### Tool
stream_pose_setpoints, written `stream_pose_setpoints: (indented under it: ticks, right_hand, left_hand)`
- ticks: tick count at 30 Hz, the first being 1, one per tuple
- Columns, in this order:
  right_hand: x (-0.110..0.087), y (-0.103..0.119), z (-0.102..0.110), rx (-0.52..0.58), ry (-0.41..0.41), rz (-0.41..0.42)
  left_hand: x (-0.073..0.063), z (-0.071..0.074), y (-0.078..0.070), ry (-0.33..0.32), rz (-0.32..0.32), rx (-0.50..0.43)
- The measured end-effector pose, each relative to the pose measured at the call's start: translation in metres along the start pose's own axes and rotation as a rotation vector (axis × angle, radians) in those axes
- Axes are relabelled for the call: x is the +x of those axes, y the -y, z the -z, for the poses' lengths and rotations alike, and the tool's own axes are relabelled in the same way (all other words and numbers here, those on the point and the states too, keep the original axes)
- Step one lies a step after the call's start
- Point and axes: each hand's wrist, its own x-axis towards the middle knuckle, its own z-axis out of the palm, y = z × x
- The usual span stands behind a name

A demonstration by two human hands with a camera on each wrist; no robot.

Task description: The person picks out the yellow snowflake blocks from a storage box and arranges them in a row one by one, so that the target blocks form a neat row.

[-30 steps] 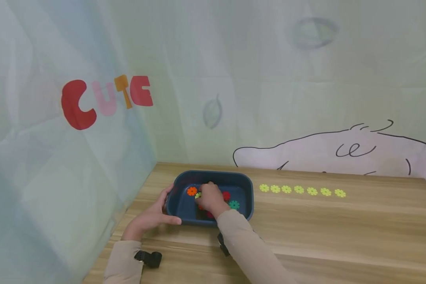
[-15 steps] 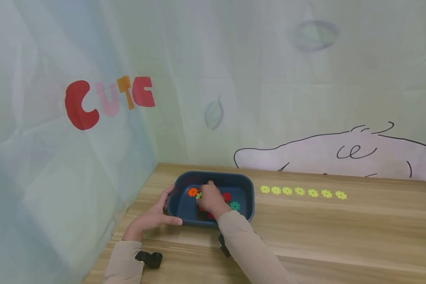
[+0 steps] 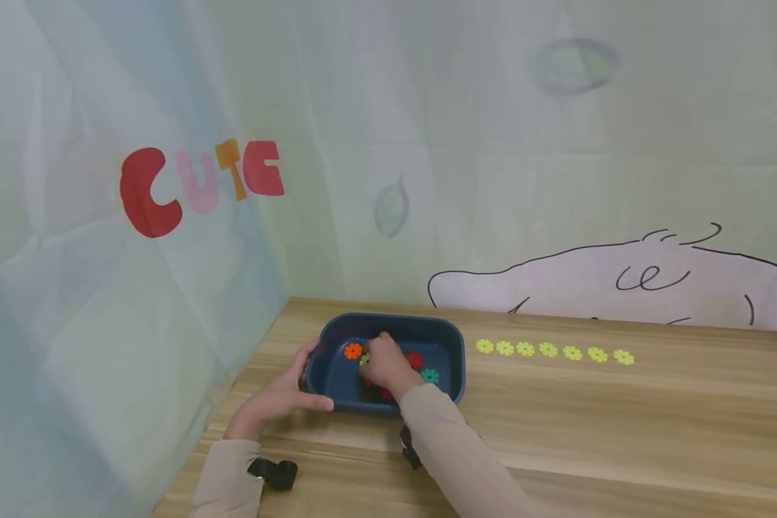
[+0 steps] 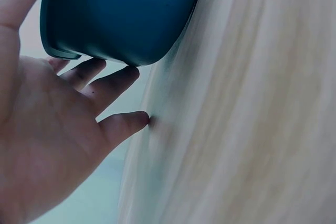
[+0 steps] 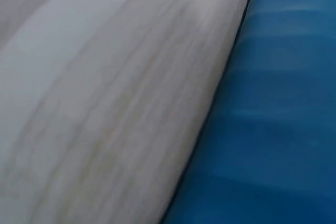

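Note:
In the head view a dark blue rectangular bin (image 3: pixel 427 324) stands on the table, with several snowflake building discs inside. My left hand (image 3: pixel 275 403) steadies its left end, thumb along the near wall. In the left wrist view, straight, spread fingers touch the bin's outer wall (image 4: pixel 121 14), and the little finger stands apart from it. My right hand (image 3: pixel 388 363) reaches into the bin, fingers bent, pinching a yellow-green disc (image 3: pixel 365 359); the fingertips are partly hidden. Around it lie an orange disc (image 3: pixel 352 351), a red disc (image 3: pixel 414 359) and a green disc (image 3: pixel 430 376).
Right of the bin, several yellow-green discs (image 3: pixel 548 350) lie in a row on the wooden table (image 3: pixel 596 424). A printed cloth wall (image 3: pixel 337 216) rises behind and to the left. The right wrist view shows only table and the bin's outer wall (image 5: pixel 268 119).

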Motion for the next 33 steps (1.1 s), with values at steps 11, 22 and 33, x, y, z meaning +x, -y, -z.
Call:
stream_pose_setpoints:
  ticks: [11,22,33]
  right_hand:
    - [-0.0007,-0.0007,0.0015,0.027,0.017,-0.008]
    - [-0.0008,-0.0003,0.0005,-0.009,0.018,0.005]
    - [-0.0059,0.0045,0.0086,-0.022,-0.048,0.075]
  left_hand:
    - [0.0,-0.0004,-0.0013,-0.008,0.01,-0.001]
    - [0.0006,0.0003,0.0007,-0.009,0.006,0.004]
    - [0.0016,0.0004,0.0013,-0.003,0.005,0.017]
